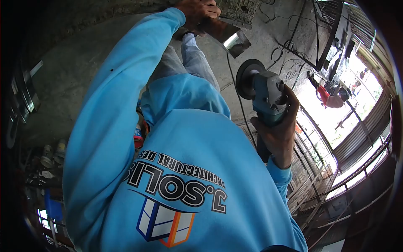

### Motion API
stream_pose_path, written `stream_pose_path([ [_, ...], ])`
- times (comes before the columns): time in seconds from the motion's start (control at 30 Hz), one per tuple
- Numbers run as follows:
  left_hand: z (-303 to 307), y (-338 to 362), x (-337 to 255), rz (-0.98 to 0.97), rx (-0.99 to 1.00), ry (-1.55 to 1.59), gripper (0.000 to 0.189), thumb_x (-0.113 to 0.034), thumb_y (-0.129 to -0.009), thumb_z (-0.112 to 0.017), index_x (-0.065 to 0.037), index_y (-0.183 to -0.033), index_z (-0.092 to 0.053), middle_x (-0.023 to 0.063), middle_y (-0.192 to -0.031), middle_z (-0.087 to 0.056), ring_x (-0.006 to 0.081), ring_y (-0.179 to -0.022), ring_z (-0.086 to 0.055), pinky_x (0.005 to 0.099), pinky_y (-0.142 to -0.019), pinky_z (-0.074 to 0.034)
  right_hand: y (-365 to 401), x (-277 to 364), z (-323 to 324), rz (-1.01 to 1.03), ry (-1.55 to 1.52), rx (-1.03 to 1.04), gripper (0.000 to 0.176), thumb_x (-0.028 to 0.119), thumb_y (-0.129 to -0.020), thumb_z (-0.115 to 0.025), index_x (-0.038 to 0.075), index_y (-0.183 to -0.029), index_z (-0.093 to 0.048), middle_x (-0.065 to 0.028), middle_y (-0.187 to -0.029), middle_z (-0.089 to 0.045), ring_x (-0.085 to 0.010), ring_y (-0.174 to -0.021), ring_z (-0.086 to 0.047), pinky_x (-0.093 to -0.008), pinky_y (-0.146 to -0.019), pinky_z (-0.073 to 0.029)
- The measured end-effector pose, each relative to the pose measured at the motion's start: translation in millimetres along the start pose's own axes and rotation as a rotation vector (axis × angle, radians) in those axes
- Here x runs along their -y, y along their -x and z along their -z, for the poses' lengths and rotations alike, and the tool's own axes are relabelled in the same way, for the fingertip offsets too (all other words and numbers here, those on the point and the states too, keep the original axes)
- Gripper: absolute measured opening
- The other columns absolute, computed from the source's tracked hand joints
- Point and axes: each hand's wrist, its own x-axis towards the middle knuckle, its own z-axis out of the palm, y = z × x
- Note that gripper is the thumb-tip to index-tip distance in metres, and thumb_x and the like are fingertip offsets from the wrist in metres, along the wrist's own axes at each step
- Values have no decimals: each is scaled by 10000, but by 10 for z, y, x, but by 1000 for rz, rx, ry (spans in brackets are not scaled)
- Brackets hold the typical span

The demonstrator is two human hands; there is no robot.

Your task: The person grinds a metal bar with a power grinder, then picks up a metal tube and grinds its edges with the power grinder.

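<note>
My left hand (198, 11), at the top of the view with the arm stretched out, has its fingers closed on one end of a flat metal piece (222, 32). The far end of that piece shines brightly where light falls on it. An angle grinder (268, 94) is gripped in my right hand (283, 128), held to the right of my body. Its round disc (248, 79) faces left, below the metal piece and apart from it. From the grinder's side a dark cord (240, 103) runs up across the floor.
Grey concrete floor (105, 54) lies around my feet. Loose cables (289, 46) and metal bars are on it at the upper right. A person in red (325, 96) is outside the opening at right. Cans (47, 155) stand at left, near metal pieces (27, 90).
</note>
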Motion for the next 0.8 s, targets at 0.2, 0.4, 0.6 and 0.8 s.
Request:
stream_pose_path([
  [0.2,-216,23,106,-46,-73,141,116,-238,-856,-617,-161,-917,-680,8,-1178,-679,268,-1145,-600,471,-1033,-438,40,66,-96,-94,-104,3,1030,4,-669,-865,175,-1532,-329,-244,-1320,-617,-441,-1149,-690,-510,-953,-594],
  [0.4,18,-4,1,32,18,81,118,-189,-856,-606,-177,-944,-683,-1,-1211,-667,277,-1203,-569,479,-1068,-417,-7,115,-52,-40,-40,0,1004,0,-693,-862,172,-1522,-322,-241,-1287,-639,-425,-1154,-697,-501,-951,-606],
  [0.6,61,-2,10,41,69,116,136,-152,-858,-605,-188,-969,-674,3,-1239,-646,283,-1236,-541,484,-1093,-401,-245,168,98,109,80,27,957,-42,-708,-833,143,-1510,-346,-227,-1186,-683,-433,-1049,-741,-482,-893,-645],
  [0.8,-30,14,59,35,25,174,106,-147,-867,-592,-180,-937,-665,15,-1201,-656,282,-1202,-559,475,-1101,-384,-385,109,159,200,104,55,960,-50,-704,-835,134,-1510,-349,-225,-1169,-687,-439,-1046,-743,-490,-892,-653],
])
